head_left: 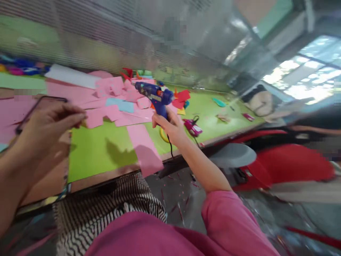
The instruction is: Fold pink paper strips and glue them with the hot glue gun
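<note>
1. Right hand [172, 126] clamped the glue gun [156, 95] by its handle [160, 109], above the green surface [92, 156].
2. The glue gun seemed light, stiff; the handle looked the safest hold.
3. Left hand [50, 122] hung at the green surface's left edge, its grip unclear.

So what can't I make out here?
Head view:
Blue glue gun: label too blurred; handle partly hidden by the right hand.
Left hand: fingertips blurred, so whether it holds the pink paper is unclear.
Left forearm: cut off by the left edge.
Dark-rimmed object: partly hidden behind the left hand.
</note>
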`<state>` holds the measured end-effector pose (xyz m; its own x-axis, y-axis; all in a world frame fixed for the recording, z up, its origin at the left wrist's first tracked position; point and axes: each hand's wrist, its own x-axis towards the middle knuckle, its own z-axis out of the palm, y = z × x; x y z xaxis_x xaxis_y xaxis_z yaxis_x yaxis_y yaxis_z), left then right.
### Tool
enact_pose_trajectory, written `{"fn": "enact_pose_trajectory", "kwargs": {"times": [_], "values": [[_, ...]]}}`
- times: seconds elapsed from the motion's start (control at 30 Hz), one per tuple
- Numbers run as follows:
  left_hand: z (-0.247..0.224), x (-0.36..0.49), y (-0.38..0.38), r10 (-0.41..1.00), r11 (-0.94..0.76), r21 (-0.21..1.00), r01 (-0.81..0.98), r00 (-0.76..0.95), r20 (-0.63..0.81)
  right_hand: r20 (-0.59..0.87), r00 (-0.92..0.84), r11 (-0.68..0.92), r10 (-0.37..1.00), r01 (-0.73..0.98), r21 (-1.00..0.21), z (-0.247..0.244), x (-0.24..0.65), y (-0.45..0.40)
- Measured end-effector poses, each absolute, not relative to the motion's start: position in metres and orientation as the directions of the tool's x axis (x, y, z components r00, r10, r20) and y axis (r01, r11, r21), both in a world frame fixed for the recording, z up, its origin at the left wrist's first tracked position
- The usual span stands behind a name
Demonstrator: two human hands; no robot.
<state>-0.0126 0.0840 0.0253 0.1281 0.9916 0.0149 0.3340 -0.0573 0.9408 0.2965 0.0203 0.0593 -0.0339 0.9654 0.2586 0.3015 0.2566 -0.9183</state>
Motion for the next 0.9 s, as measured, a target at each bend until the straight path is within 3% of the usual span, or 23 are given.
{"fn": "enact_pose_trajectory", "kwargs": {"times": [0.03, 0.13, 0.23, 0.33, 0.43, 0.6, 0.73, 0.9], "values": [[0.028, -0.020, 0.091, 0.999, -0.045, 0.972, 0.231, 0.021, 0.042, 0.229, -0.091, 0.245, 0.969, 0.265, -0.932, 0.056, 0.282, 0.025], [0.031, -0.037, 0.108, 0.996, 0.017, 1.000, 0.001, -0.088, -0.017, 0.130, -0.249, 0.190, 0.960, 0.238, -0.953, 0.047, 0.248, 0.041], [0.029, -0.043, 0.118, 0.990, 0.077, 0.995, -0.065, -0.112, -0.084, 0.122, -0.316, 0.197, 0.941, 0.218, -0.956, 0.040, 0.226, 0.057], [0.024, -0.042, 0.120, 0.990, 0.132, 0.991, 0.006, -0.050, -0.131, 0.176, -0.263, 0.230, 0.949, 0.191, -0.954, 0.032, 0.218, 0.072], [0.016, -0.039, 0.120, 0.987, 0.155, 0.975, 0.157, 0.019, -0.160, 0.128, -0.243, 0.183, 0.962, 0.220, -0.958, 0.025, 0.217, 0.082], [-0.008, -0.032, 0.126, 0.995, 0.054, 0.936, 0.348, 0.058, -0.079, 0.029, -0.264, 0.091, 0.964, 0.228, -0.969, 0.024, 0.217, 0.083], [-0.020, -0.026, 0.126, 0.998, -0.038, 0.883, 0.467, 0.062, 0.011, -0.068, -0.318, 0.047, 0.946, 0.340, -0.939, 0.025, 0.213, 0.079], [-0.024, -0.022, 0.122, 0.997, -0.047, 0.856, 0.515, 0.073, 0.010, -0.044, -0.321, 0.096, 0.946, 0.408, -0.908, 0.015, 0.209, 0.084]]}}
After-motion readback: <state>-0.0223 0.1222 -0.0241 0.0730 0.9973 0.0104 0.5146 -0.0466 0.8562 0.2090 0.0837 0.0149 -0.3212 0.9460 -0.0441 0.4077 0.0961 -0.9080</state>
